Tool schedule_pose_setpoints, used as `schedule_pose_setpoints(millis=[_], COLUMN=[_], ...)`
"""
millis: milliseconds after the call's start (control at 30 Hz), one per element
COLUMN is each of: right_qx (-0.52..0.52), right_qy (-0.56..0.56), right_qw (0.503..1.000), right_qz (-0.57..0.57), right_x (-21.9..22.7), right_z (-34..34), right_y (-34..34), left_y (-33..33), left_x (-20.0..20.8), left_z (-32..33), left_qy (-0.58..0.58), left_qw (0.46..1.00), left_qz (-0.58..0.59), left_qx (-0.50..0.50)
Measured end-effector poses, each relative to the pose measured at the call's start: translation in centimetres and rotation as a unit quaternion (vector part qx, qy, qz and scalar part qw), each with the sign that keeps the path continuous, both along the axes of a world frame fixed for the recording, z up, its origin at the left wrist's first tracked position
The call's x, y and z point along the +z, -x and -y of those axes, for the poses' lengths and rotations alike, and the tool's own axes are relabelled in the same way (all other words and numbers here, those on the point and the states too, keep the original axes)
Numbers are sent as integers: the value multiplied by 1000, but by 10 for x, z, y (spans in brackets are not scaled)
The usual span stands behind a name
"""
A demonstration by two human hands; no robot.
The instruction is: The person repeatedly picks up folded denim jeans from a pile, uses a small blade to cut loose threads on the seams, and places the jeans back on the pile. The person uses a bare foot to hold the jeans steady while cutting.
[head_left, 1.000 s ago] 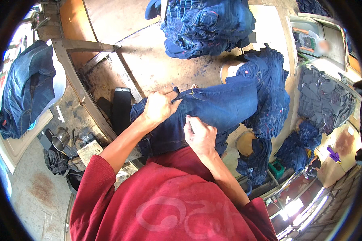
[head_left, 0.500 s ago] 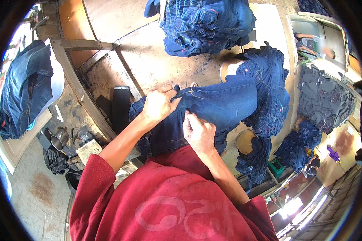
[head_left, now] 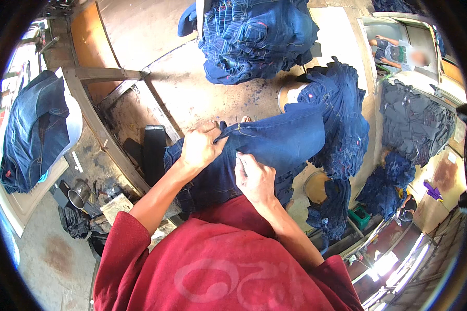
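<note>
A pair of dark blue jeans lies across my lap, one leg stretched out to the right. My left hand is closed on the jeans, pinching a folded edge of the cloth. Loose light threads show on the denim just right of that grip. Lower and to the right, my right hand is closed with thumb and forefinger pressed together against the denim. Whatever those fingertips hold is too small or hidden to make out.
A large pile of jeans stands ahead. More denim is heaped on a round stool at the right, beside grey garments. Folded jeans lie on a table at the left, near a metal mug. Another person sits far right.
The view has shifted slightly, so the surroundings sit a little lower and to the left. Both hands keep nearly the same places on the jeans.
</note>
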State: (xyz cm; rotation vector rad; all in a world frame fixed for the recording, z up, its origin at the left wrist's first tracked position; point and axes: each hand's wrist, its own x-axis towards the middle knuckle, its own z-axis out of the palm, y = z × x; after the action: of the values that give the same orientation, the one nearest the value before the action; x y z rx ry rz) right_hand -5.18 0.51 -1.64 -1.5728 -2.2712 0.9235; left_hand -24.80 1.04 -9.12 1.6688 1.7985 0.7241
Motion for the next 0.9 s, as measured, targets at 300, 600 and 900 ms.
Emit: schedule_pose_setpoints(millis=[300, 600, 900], right_qx=[-5, -18, -8], right_qy=[-7, -11, -8], right_qw=[1000, 1000, 999], right_qz=[8, 24, 37], right_x=[1, 0, 1], right_z=[1, 4, 5], right_y=[0, -1, -4], left_y=[-1, -2, -2], left_x=[1, 0, 5], left_z=[1, 0, -3], left_qy=[12, 45, 37], left_qw=[1000, 999, 999], left_qz=[-15, -20, -5], left_qx=[-2, -4, 4])
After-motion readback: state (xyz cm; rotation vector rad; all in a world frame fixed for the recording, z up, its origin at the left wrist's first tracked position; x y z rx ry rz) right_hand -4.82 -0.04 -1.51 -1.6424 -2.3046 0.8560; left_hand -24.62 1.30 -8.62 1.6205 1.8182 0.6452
